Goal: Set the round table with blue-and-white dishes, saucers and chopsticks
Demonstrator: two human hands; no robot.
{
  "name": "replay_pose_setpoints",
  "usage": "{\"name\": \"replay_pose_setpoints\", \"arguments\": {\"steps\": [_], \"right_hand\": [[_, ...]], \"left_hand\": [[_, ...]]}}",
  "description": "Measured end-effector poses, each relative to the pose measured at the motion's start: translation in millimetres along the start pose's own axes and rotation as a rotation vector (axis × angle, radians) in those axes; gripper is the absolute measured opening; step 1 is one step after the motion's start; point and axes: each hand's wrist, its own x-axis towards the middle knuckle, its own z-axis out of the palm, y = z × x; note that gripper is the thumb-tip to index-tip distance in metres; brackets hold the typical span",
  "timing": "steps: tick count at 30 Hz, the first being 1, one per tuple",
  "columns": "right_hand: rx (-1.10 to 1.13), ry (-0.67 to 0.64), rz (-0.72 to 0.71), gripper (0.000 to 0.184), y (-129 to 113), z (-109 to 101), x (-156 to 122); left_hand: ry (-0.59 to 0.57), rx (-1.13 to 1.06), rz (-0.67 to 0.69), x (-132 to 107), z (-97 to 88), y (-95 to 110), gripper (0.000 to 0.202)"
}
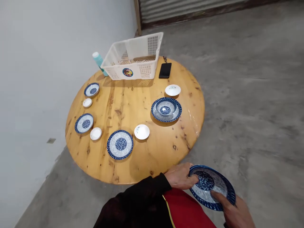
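A blue-and-white patterned plate (205,181) is held tilted beyond the table's front edge, over the floor. My left hand (181,176) grips its left rim, thumb lying on the upper face. On the opposite rim my right hand (234,207) is closed, its thumb also on top and its other fingers hidden underneath. Whether a second plate is stacked under the held one I cannot tell. Nearest on the table are a blue-and-white plate (120,144) and a small white dish (142,132). Farther right, a blue-and-white bowl (165,107) sits on a larger plate (155,115).
The round wooden table (133,104) also carries a white plastic basket (114,72) with chopsticks (144,58), a light-blue bottle (98,60) and a black phone (165,70). More patterned plates (84,123) and small white dishes (96,134) stand left. A wall (42,79) borders that side.
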Motion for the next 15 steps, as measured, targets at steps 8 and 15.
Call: {"name": "replay_pose_setpoints", "arguments": {"steps": [8, 15], "right_hand": [[0.047, -0.089, -0.105, 0.049, -82.7, -6.7, 79.8], [-0.09, -0.337, -0.301, 0.043, -167.2, -8.2, 167.6]], "left_hand": [[0.145, -0.031, -0.131, 20.0, -58.4, 16.7, 0.048], [0.516, -0.011, -0.213, 43.6, -103.5, 36.2, 0.042]]}}
